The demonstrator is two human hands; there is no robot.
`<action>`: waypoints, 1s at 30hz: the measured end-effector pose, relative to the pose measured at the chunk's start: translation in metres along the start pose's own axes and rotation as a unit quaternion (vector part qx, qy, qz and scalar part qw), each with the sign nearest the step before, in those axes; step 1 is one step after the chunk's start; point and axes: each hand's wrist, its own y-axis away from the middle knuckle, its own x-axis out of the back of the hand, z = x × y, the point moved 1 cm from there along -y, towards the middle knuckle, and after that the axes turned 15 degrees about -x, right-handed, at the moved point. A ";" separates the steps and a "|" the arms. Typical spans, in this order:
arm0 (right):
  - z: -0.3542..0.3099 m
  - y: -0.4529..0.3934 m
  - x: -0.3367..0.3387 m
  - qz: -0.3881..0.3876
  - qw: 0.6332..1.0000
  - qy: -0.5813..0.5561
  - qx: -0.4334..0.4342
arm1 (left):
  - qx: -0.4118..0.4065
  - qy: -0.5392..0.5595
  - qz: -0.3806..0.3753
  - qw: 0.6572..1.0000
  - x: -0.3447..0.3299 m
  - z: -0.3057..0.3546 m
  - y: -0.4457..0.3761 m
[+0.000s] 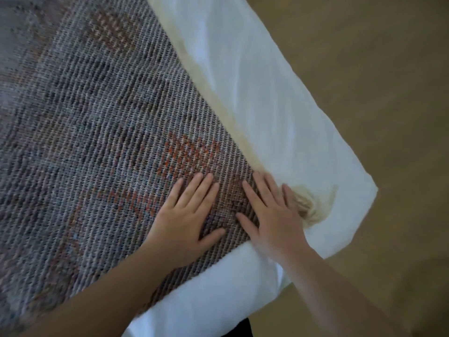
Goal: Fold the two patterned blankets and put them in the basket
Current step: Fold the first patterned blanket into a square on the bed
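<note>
A grey woven patterned blanket [102, 122] with orange motifs lies spread flat over a white-sheeted bed [279, 98]. Its cream fringe runs along the right edge and ends in a tassel [313, 203] at the near corner. My left hand [187, 215] lies flat on the blanket with fingers spread and straight. My right hand [269, 212] presses flat on the blanket's corner, fingers straight, right beside the tassel. No second blanket and no basket are in view.
The bed's white corner [349, 215] juts out to the right over a tan wooden floor [376, 69], which fills the right side of the view. The blanket runs out of frame to the left.
</note>
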 end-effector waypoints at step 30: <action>-0.477 0.228 -0.113 -0.107 0.910 0.100 0.388 | 0.325 0.061 0.102 0.938 -0.129 -0.065 0.535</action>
